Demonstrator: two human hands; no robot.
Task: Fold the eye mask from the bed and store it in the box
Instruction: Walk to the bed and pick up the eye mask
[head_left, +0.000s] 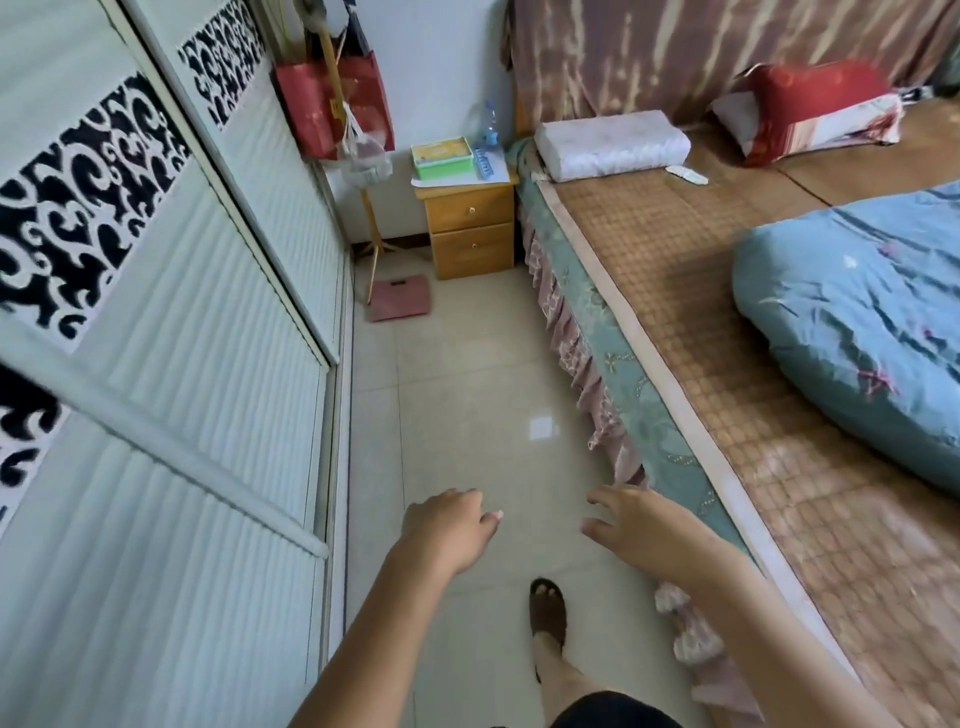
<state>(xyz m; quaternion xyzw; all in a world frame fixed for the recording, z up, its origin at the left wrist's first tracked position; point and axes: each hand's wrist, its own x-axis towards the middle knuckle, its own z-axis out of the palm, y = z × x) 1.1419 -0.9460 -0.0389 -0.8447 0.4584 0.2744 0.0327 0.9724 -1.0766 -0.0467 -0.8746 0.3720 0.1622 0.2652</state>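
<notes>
Leg and foot (548, 613): one bare leg below dark shorts, the foot in a brown slipper on the tiled floor (467, 395), between the two forearms.
Left hand (449, 525): stretched forward over the floor, back of the hand up, fingers (491, 517) loosely curled and holding nothing.
Right hand (641, 525): also forward, beside the edge of the bed, fingers (597, 496) spread and slightly bent, nothing in them.
Wardrobe (171, 364): white ribbed sliding doors with black scroll-pattern panels, along the left of the aisle.
Bed (675, 322): on the right, with a green patterned side band, a pink frilled skirt and a woven mat on top.
Quilt (862, 317): blue, bundled on the mat toward the right edge of view.
Eye mask: cannot be made out anywhere on the bed.
Scale (400, 299): pink, flat on the floor by the wardrobe's far end.
Nightstand (470, 228): wooden, two drawers, at the head of the bed.
Box (442, 156): green with a yellow lid, on top of the nightstand, beside a blue rack and a clear bottle (489, 122).
Pillows: a white one (613, 143) and a red one (815, 109) at the head of the bed.
Red bag (332, 104): hanging on a wooden stand in the far corner.
</notes>
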